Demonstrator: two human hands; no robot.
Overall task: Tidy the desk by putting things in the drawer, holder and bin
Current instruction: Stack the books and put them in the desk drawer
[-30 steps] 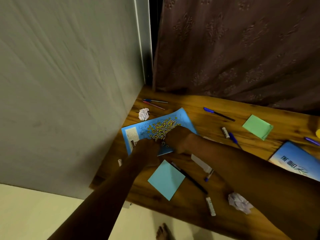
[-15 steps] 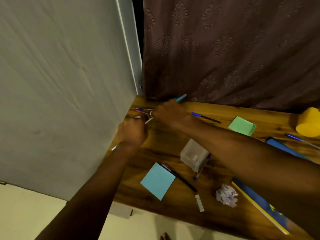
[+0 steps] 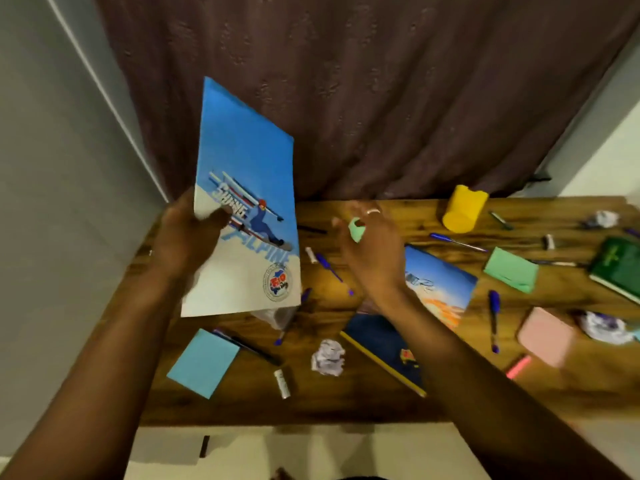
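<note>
The left hand (image 3: 188,237) grips a blue-and-white notebook (image 3: 244,209) by its left edge, thumb across the cover, and holds it upright and slightly tilted above the left end of the wooden desk (image 3: 346,403). The cover shows a snowboarder and the word "ALPINE". The right hand (image 3: 374,251) hovers above the middle of the desk with its fingers spread and loosely curled; a ring sits on one finger, and a small pale green piece shows between the fingers, though whether the hand actually holds it cannot be told.

Just under the right wrist lies a second notebook (image 3: 440,285) with a blue and orange cover, flat on the desk, and a dark navy book (image 3: 384,344) with a yellow edge lies near it toward the front. A yellow holder (image 3: 464,209) lies at the back of the desk by the brown curtain (image 3: 381,91). A blue sticky pad (image 3: 204,362) rests near the front left corner, with a dark pen (image 3: 252,348) touching its right edge. A crumpled paper ball (image 3: 327,356) sits just left of the navy book. Further right lie a green sticky pad (image 3: 510,270), a pink pad (image 3: 545,336), a dark green book (image 3: 618,268) and several blue pens, one (image 3: 493,313) between the second notebook and the pink pad.
</note>
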